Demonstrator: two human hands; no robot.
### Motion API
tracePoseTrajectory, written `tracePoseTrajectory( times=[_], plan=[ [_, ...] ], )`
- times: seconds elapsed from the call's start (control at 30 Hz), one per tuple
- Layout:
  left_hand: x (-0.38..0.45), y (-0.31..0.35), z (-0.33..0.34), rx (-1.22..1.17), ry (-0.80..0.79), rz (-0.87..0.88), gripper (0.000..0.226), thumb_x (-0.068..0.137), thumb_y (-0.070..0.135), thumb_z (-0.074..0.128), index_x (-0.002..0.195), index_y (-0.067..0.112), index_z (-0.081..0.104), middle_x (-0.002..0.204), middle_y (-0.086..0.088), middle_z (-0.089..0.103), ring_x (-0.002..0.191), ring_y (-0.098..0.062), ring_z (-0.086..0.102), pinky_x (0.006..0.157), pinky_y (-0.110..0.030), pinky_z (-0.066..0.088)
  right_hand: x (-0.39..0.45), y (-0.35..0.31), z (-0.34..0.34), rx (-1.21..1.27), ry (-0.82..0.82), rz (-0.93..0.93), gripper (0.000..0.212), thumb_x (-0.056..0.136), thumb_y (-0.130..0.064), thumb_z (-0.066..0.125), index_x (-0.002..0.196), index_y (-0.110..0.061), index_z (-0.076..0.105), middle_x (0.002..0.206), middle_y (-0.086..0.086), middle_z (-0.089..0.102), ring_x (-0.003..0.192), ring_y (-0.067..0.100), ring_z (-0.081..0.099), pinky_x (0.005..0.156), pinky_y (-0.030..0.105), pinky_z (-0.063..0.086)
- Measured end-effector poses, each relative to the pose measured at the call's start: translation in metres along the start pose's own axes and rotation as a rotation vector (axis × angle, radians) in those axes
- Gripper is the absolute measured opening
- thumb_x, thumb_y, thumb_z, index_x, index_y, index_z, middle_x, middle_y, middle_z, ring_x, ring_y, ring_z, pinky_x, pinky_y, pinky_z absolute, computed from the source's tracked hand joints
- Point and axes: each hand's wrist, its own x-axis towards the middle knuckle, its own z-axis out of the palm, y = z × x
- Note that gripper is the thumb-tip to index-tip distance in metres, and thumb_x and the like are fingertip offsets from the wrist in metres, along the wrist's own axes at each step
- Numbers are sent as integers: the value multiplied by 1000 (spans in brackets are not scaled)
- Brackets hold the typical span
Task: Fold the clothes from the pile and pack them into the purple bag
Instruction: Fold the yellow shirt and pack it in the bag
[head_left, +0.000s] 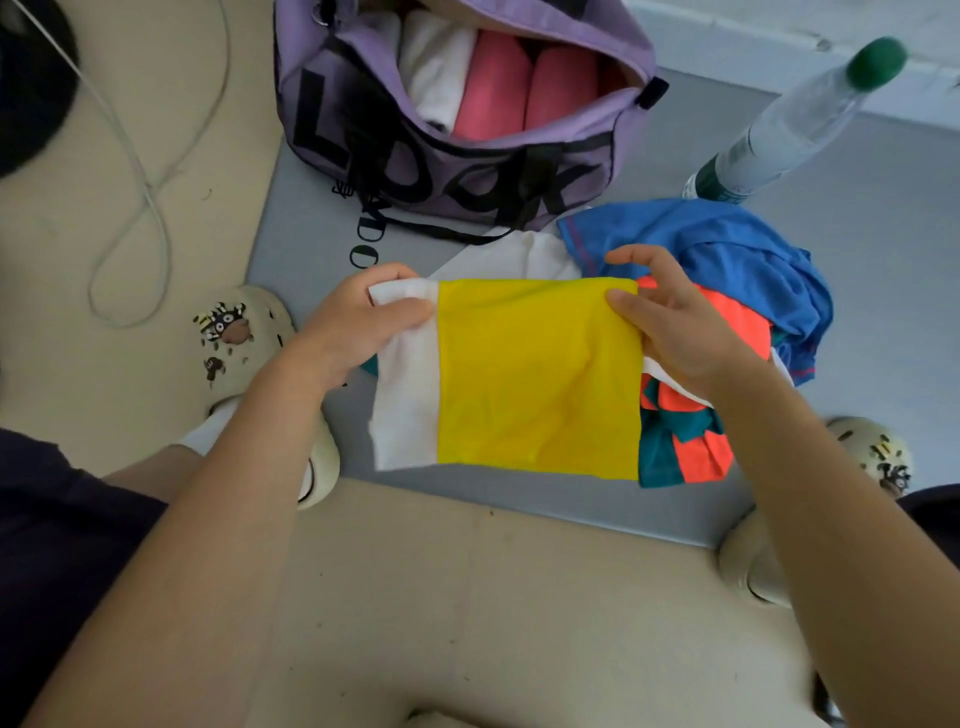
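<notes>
A yellow and white garment (535, 374) hangs folded into a rectangle between my hands, above the grey mat. My left hand (358, 325) pinches its white top-left corner. My right hand (675, 322) grips its yellow top-right corner. Behind it stands the purple bag (452, 171), open at the top, with rolled pink and white clothes inside. To the right lies the pile: a blue garment (737, 249) on top and an orange and teal one (685, 447) under my right wrist. A white garment (514, 254) shows just behind the held one.
A clear water bottle (789, 124) with a green cap lies tilted at the upper right. The grey mat (311, 228) sits on a beige floor. A white cable (140, 171) loops at the left. My cream clogs (244, 332) flank the mat.
</notes>
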Motion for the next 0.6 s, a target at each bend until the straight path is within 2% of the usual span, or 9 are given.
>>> tracePoseTrajectory(
  times=[0.07,0.13,0.2,0.23,0.33,0.43,0.5,0.6],
  plan=[
    [6,-6,4,-120,52,-33,16,68,44,72,82,44,65,76,17,68,72,-4,67,57,-23,50,7,8,4,0,68,9,30,100,-24,53,129,-32,49,62,-1,35,55,12,35,52,31,33],
    [15,-21,13,-201,121,-81,21,79,36,75,94,46,66,94,14,73,86,-8,70,67,-28,57,22,20,16,-101,263,55,34,99,-28,52,132,-29,47,66,-5,40,55,6,39,50,20,38],
    [22,-40,26,-218,152,-201,30,87,28,72,114,31,62,112,2,69,102,-20,67,83,-40,55,34,32,30,-168,427,134,42,97,-30,57,135,-17,43,83,-3,50,70,8,48,55,13,39],
    [24,-49,33,-199,156,-260,29,88,25,71,115,25,61,114,-1,68,105,-23,65,87,-42,54,38,40,35,-191,456,174,48,95,-31,61,133,-10,42,93,0,52,80,13,51,63,15,39],
    [23,-70,47,-91,198,-338,16,88,27,71,100,22,63,108,-4,69,101,-25,66,87,-42,55,36,61,48,-265,445,212,59,85,-35,73,125,-4,43,108,3,54,95,19,52,79,29,42],
    [23,-80,52,65,196,-331,27,89,39,68,104,18,64,105,-3,68,96,-24,63,85,-43,55,28,75,55,-418,452,266,56,80,-43,75,114,-5,51,98,2,55,87,18,50,72,31,38],
    [25,-79,53,116,212,-279,25,90,43,65,102,22,62,99,2,66,90,-20,62,73,-37,53,21,80,56,-483,374,340,49,82,-43,74,106,-4,57,90,4,55,83,21,51,68,31,36],
    [21,-79,58,55,288,-206,19,89,40,66,101,26,59,92,10,63,83,-8,59,62,-27,45,10,84,53,-363,354,280,29,87,-29,71,98,-5,59,91,11,58,83,23,53,67,30,37]
  ],
)
